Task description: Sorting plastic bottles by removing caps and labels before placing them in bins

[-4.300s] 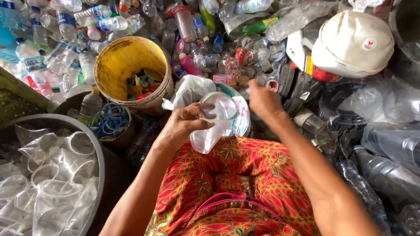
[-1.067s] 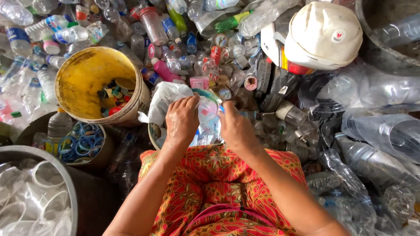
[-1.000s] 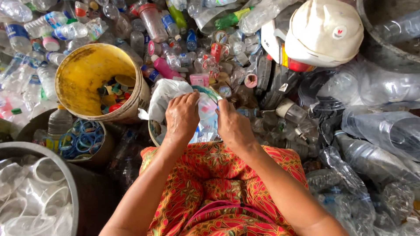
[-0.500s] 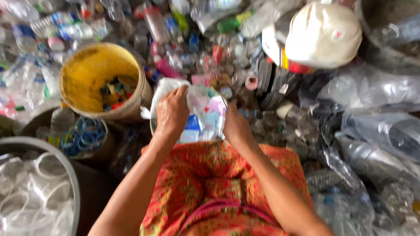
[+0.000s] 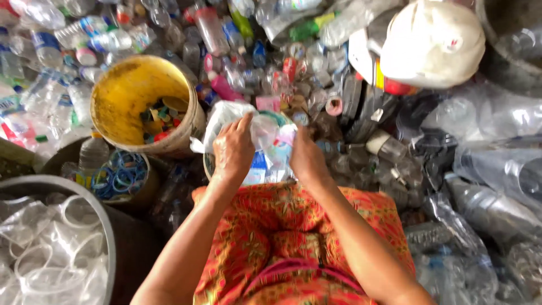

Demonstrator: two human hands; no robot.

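While bottles crowd the upper frame, your left hand [image 5: 233, 149] and right hand [image 5: 305, 158] close on a crumpled clear plastic cup [image 5: 270, 135] at centre, above a white sack [image 5: 223, 116]; stripping seems underway, needing a firm pull beside the yellow bucket [image 5: 121, 93].

Two hands, one yellow bucket [image 5: 127, 90], one white cap [image 5: 435, 42], one grey tub [image 5: 107, 248]
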